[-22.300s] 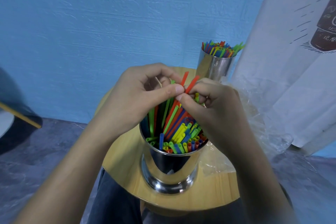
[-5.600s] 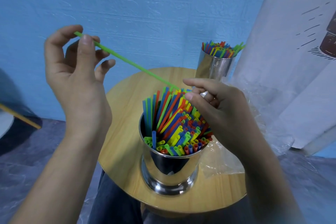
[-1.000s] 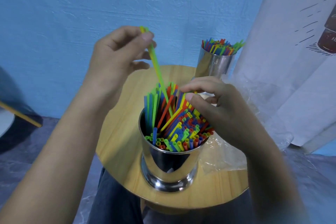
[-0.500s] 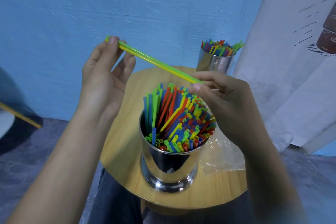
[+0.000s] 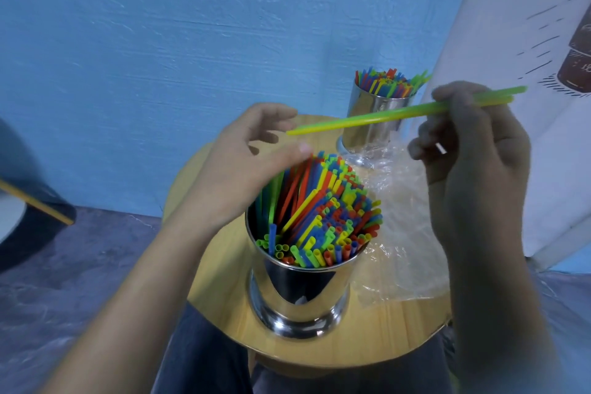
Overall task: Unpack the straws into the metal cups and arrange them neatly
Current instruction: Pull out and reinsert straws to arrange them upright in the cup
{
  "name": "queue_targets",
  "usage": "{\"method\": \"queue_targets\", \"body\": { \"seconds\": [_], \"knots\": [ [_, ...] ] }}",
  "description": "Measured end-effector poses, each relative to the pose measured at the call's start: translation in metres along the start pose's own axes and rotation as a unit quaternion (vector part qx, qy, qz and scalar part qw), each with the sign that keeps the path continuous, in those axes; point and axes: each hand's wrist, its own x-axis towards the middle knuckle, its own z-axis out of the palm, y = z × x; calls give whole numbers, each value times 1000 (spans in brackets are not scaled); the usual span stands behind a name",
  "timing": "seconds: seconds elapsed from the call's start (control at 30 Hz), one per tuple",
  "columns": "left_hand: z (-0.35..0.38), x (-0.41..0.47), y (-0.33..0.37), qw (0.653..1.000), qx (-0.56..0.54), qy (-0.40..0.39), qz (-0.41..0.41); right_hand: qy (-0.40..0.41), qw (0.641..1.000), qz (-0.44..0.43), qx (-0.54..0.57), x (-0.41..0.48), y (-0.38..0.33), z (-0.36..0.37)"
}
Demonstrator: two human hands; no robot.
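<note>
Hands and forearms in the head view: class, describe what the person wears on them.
Nothing much: the left hand and right hand are ungloved, both forearms bare to the frame's edge, with no sleeve, watch or bracelet showing. A small pale glint on one right finger may be a ring; too blurred to tell.

A steel near cup [image 5: 297,294] and far cup [image 5: 374,118] stand upright on the desk [image 5: 383,329], both packed with coloured straws [image 5: 319,217]. Two loose straws [image 5: 383,115], greenish, are held level above.
</note>
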Motion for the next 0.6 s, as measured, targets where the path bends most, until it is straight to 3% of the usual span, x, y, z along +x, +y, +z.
{"method": "queue_targets", "body": {
  "seconds": [0.13, 0.43, 0.6],
  "knots": [
    [0, 1, 0, 995, 44, -75, -44, 32, 997, -26, -70, 1, -5, -4],
    [1, 0, 1, 998, 31, -58, -21, -127, 962, -57, -235, -7, 10, 5],
    [2, 0, 1, 998, 26, -52, -6, -195, 921, -57, -333, -10, 20, 5]
  ]
}}
